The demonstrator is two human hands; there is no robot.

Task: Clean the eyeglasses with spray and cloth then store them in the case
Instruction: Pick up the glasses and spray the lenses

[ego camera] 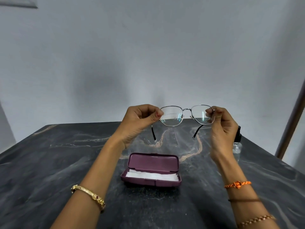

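Note:
I hold thin metal-framed eyeglasses up in the air above the table, temples unfolded and pointing toward me. My left hand pinches the frame's left corner, and my right hand pinches its right corner. Below them, a purple glasses case lies open on the table with a white cloth spread in its lower half. A small clear spray bottle with a black top stands behind my right hand, partly hidden by it.
The dark marbled table stretches to both sides, its far edge just behind the glasses. A plain grey wall rises behind it. A brown door frame stands at the right.

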